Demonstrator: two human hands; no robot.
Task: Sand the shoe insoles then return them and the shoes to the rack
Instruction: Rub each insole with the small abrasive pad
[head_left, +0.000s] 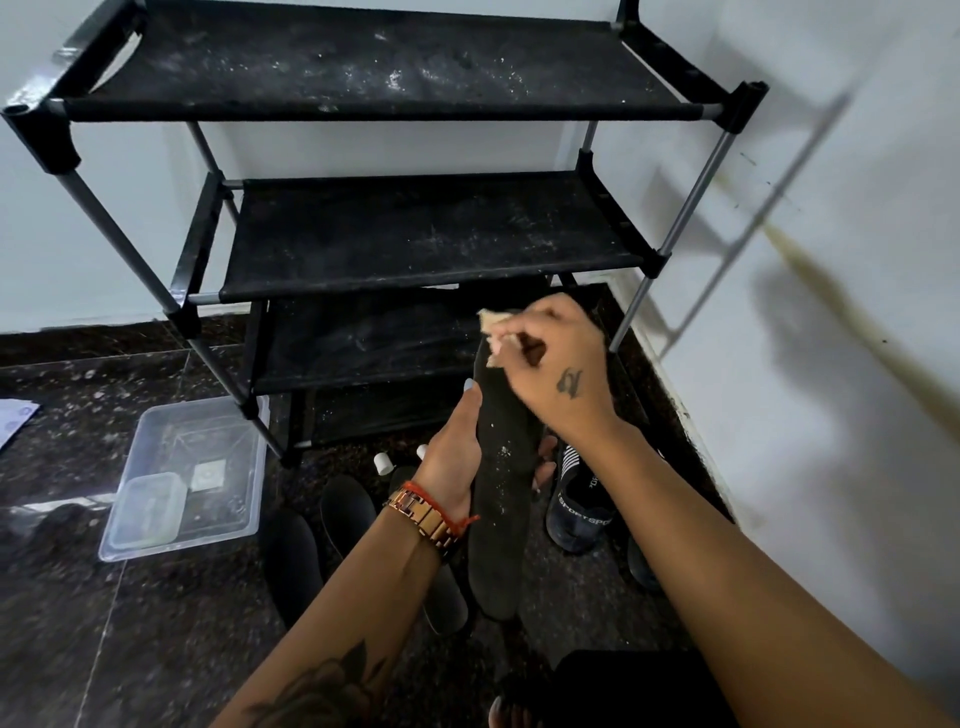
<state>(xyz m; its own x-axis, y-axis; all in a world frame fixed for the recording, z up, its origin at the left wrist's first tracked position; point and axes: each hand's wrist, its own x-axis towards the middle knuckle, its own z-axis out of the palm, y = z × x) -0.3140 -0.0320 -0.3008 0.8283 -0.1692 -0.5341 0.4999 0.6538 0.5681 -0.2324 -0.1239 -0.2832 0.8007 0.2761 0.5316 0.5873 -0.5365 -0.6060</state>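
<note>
Here, sanding of one insole is in progress in front of the rack (405, 234). The left hand (454, 457) grips the black insole (501, 467) around its middle, thumb along the left edge and fingertips just showing past the right edge, so that the insole stands lengthwise away from the person with its upper face exposed; this hold appears to brace it against the rubbing. The right hand (558, 358) pinches a small pale piece of sandpaper (496, 332) between thumb and fingers and presses it on the far end of the insole, near the toe. Pale specks on the insole's face are probably sanding dust.

On the dark floor (78, 623) beneath the hands lie two more black insoles (348, 504), side by side, near a dark shoe lettered "SPORT" (579, 514) that stands to the right by the wall (831, 312); a second shoe is partly hidden by the right forearm. Keeping them close at hand presumably shortens the return to the rack.

The rack's fabric shelves hold no shoes where visible, and are flecked with pale dust. A clear plastic tray (187, 478) containing a smaller clear box rests on the floor beside the rack's left leg.
</note>
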